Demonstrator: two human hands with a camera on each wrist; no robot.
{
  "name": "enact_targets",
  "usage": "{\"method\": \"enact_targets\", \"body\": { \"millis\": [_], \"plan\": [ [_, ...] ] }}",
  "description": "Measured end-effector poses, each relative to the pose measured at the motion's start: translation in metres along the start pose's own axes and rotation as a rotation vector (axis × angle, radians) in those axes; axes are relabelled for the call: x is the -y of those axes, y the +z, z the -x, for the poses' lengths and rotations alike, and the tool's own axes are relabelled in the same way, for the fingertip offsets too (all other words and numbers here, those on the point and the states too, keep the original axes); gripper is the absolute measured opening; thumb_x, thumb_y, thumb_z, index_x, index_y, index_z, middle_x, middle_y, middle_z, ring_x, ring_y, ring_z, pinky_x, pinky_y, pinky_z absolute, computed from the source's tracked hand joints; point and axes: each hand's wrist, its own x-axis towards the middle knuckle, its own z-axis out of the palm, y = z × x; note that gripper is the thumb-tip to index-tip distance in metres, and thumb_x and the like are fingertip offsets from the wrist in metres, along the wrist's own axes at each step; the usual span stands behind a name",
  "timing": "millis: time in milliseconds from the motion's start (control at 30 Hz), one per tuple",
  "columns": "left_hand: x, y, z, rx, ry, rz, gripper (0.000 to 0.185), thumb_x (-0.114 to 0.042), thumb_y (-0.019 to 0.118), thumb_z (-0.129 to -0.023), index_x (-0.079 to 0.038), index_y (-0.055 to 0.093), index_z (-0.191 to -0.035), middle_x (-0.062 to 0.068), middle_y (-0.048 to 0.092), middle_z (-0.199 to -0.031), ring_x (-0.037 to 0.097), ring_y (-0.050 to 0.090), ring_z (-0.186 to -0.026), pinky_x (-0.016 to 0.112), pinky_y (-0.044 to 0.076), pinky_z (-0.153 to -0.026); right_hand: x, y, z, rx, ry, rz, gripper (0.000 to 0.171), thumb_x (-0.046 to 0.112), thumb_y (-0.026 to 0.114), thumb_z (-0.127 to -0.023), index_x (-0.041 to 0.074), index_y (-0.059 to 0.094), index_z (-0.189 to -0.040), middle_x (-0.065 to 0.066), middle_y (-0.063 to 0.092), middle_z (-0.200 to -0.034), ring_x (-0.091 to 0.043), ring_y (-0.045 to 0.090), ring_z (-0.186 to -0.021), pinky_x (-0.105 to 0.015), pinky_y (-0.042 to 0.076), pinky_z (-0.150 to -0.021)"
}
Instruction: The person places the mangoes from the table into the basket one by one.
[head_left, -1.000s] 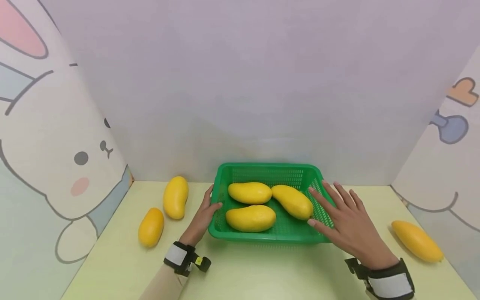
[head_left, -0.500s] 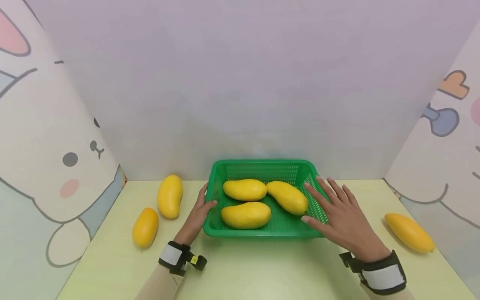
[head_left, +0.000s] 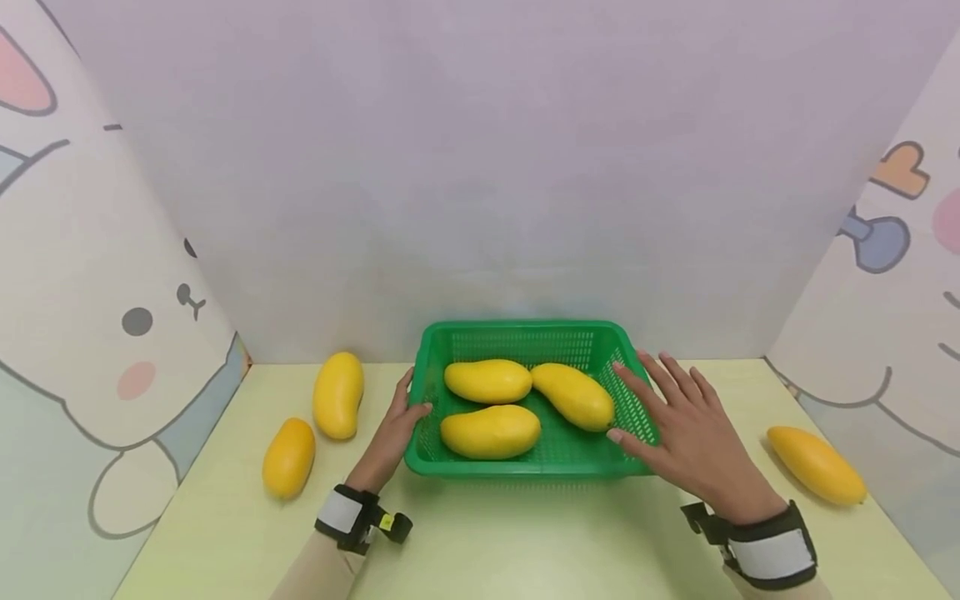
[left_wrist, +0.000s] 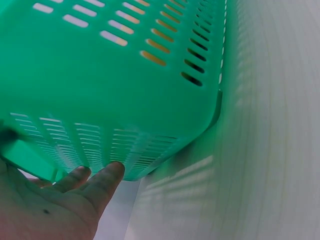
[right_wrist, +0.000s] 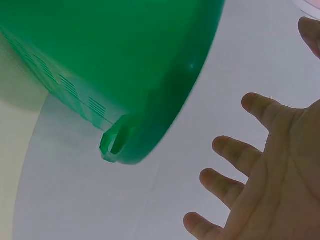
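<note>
A green plastic basket (head_left: 525,329) stands mid-table with three yellow mangoes in it: one at the back left (head_left: 487,381), one at the right (head_left: 573,395), one at the front (head_left: 491,431). My left hand (head_left: 396,427) lies against the basket's left wall with its thumb on the rim. In the left wrist view its straight fingers (left_wrist: 107,175) touch the slotted wall (left_wrist: 125,75). My right hand (head_left: 675,425) is spread, fingers straight, over the basket's right rim. The right wrist view shows the spread fingers (right_wrist: 235,185) apart from the basket (right_wrist: 125,60).
Two more mangoes lie on the table left of the basket, one larger (head_left: 338,394) and one smaller (head_left: 288,457). Another mango (head_left: 816,465) lies at the far right. Cartoon-printed panels wall in the table at the left, back and right.
The head view has shifted slightly. Both hands stay at the basket's two sides, and the mangoes have not moved.
</note>
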Motion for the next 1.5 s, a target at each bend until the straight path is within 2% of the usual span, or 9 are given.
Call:
{"method": "enact_targets", "body": {
  "millis": [267,533,800,1500],
  "plan": [
    [-0.001,0.0,0.0,0.013,-0.006,0.014,0.07,-0.02,0.043,-0.107,-0.024,0.002,-0.164,0.009,0.008,-0.169,0.03,0.01,-0.153,0.058,0.015,-0.119,-0.005,-0.007,0.002,-0.011,0.026,-0.006,0.084,0.057,0.065,-0.092,0.029,0.028,-0.162,-0.014,0.027,-0.164,-0.039,0.022,-0.149,-0.062,0.015,-0.116],
    [-0.001,0.0,0.001,0.007,-0.008,-0.005,0.07,-0.019,0.042,-0.107,-0.02,0.001,-0.164,0.009,0.005,-0.169,0.03,0.005,-0.154,0.059,0.009,-0.119,-0.011,-0.012,0.004,-0.002,0.049,-0.032,0.082,0.055,0.065,-0.093,0.028,0.029,-0.162,-0.012,0.025,-0.165,-0.039,0.02,-0.15,-0.064,0.015,-0.115],
    [-0.001,-0.001,0.002,0.016,-0.01,-0.001,0.069,-0.019,0.041,-0.108,-0.023,0.001,-0.164,0.008,0.004,-0.169,0.029,0.004,-0.154,0.058,0.01,-0.119,-0.018,-0.016,0.006,-0.002,0.081,-0.021,0.082,0.053,0.065,-0.094,0.026,0.029,-0.162,-0.014,0.025,-0.165,-0.041,0.02,-0.149,-0.064,0.013,-0.116],
    [0.0,-0.001,0.001,0.006,-0.005,-0.019,0.071,-0.021,0.043,-0.107,-0.021,0.0,-0.164,0.007,0.001,-0.17,0.029,-0.001,-0.154,0.06,0.006,-0.119,-0.036,-0.019,0.01,-0.05,0.129,-0.039,0.079,0.052,0.065,-0.094,0.024,0.033,-0.161,-0.018,0.032,-0.16,-0.045,0.024,-0.146,-0.069,0.02,-0.109]
  ]
}}
